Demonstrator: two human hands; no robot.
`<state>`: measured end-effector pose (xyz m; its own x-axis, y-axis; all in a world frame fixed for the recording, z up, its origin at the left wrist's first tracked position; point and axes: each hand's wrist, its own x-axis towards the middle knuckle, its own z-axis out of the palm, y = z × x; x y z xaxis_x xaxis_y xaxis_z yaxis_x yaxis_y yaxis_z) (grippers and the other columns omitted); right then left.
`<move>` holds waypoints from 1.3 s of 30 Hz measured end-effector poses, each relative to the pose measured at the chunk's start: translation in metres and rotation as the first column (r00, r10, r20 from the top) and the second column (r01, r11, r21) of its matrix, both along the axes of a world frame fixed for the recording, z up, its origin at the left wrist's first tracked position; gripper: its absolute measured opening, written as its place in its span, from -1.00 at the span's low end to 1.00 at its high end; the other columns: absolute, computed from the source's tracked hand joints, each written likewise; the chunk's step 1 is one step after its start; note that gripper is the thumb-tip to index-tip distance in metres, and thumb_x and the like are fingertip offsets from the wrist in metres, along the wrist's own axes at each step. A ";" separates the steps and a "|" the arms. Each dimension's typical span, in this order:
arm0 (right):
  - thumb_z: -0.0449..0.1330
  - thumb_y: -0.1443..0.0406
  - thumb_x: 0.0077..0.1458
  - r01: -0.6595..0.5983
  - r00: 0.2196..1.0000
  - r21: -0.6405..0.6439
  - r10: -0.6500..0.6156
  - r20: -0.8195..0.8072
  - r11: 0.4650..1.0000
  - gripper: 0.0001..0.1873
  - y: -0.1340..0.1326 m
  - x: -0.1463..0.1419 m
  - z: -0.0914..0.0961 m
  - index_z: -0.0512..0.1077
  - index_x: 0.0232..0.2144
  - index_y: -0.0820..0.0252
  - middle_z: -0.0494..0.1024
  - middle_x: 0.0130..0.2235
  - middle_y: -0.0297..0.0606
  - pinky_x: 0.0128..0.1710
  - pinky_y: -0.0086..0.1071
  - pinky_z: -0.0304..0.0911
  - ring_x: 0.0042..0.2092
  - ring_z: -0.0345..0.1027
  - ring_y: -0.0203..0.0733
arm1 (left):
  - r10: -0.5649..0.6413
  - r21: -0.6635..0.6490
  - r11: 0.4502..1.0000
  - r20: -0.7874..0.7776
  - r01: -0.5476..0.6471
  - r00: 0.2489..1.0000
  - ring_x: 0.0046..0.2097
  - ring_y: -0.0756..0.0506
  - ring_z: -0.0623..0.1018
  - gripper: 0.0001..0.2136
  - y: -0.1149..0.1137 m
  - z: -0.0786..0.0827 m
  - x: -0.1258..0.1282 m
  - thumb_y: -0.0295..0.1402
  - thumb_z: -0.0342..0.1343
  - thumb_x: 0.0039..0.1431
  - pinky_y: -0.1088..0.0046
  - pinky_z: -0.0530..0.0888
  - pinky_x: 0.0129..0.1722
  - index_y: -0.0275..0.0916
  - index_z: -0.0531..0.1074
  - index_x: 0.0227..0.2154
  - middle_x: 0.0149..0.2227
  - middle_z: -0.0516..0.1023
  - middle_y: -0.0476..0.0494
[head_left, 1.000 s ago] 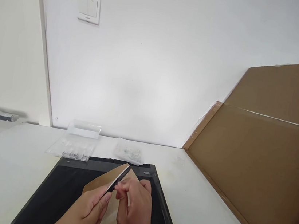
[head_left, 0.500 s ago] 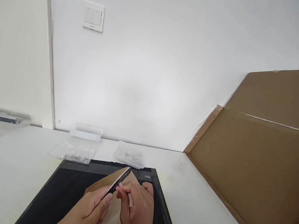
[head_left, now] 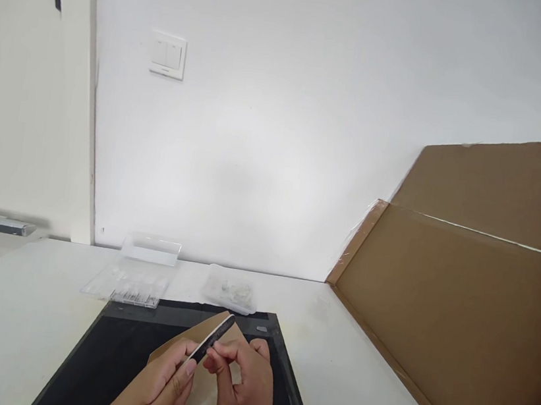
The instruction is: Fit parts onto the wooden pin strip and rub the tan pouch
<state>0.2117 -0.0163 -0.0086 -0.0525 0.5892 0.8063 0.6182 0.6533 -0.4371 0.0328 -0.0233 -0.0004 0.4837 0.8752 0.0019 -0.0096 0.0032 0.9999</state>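
Note:
A slim black nail file (head_left: 219, 335) with a white edge and rounded tip slants up to the right, its lower end in my left hand (head_left: 160, 377), thumb on top. Against the file's near side, my right hand (head_left: 247, 382) is closed, thumb and index fingertip pinched together. Whatever lies between those fingertips is too small to make out. Under both hands is a sheet of brown paper (head_left: 199, 396), partly covered by them, on a black mat (head_left: 116, 348).
At the mat's back left stands an open clear plastic case (head_left: 133, 284) with compartments. A translucent box or pouch (head_left: 230, 292) of small pieces sits beside it. One small clear piece (head_left: 262, 329) lies on the mat. Cardboard (head_left: 456, 307) leans at the right, near the white wall (head_left: 270, 129).
The view has tilted slightly up, so the scene sits lower. My left hand still holds the nail file, and my right fingertips have shifted slightly along its side.

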 end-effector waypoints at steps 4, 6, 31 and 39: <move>0.17 0.38 0.33 0.005 0.999 0.022 -0.006 0.041 1.000 -0.84 0.004 0.003 -0.004 0.43 -0.35 0.10 0.62 -0.46 -0.53 -0.27 -0.29 0.05 -0.45 0.49 -0.32 | -0.005 -0.021 1.000 0.005 0.005 1.000 -0.58 0.09 -0.01 -0.40 0.006 -0.008 0.000 0.28 -0.02 0.28 0.58 -0.04 -0.61 -0.22 0.37 -0.06 -0.60 0.11 0.18; 0.17 0.37 0.33 0.029 0.996 0.047 -0.033 0.081 0.998 -0.82 0.005 0.003 -0.006 0.43 -0.37 0.10 0.60 -0.48 -0.51 -0.29 -0.28 0.02 -0.48 0.45 -0.31 | 0.010 -0.004 1.000 -0.012 -0.010 1.000 -0.58 0.08 0.01 -0.41 0.008 -0.010 0.000 0.25 -0.02 0.30 0.58 -0.01 -0.61 -0.24 0.39 -0.04 -0.62 0.13 0.16; 0.15 0.37 0.32 0.041 0.962 0.129 -0.074 0.263 0.991 -0.85 0.014 0.012 -0.017 0.40 -0.34 0.10 0.56 -0.49 -0.47 -0.34 -0.28 0.07 -0.51 0.40 -0.28 | 0.030 0.166 0.986 -0.207 0.005 0.978 -0.59 0.04 0.21 -0.50 0.014 0.003 -0.004 0.14 -0.04 0.37 0.54 0.16 -0.55 -0.26 0.46 -0.23 -0.62 0.28 0.09; 0.10 0.37 0.37 0.128 0.966 0.098 -0.147 0.214 0.987 -0.82 0.009 0.007 -0.009 0.37 -0.33 0.10 0.59 -0.43 -0.45 -0.24 -0.25 0.03 -0.47 0.42 -0.27 | 0.058 0.088 0.995 -0.142 -0.046 0.988 -0.65 0.08 0.15 -0.50 0.005 0.004 0.001 0.12 -0.11 0.41 0.53 0.10 -0.59 -0.21 0.28 -0.43 -0.63 0.20 0.14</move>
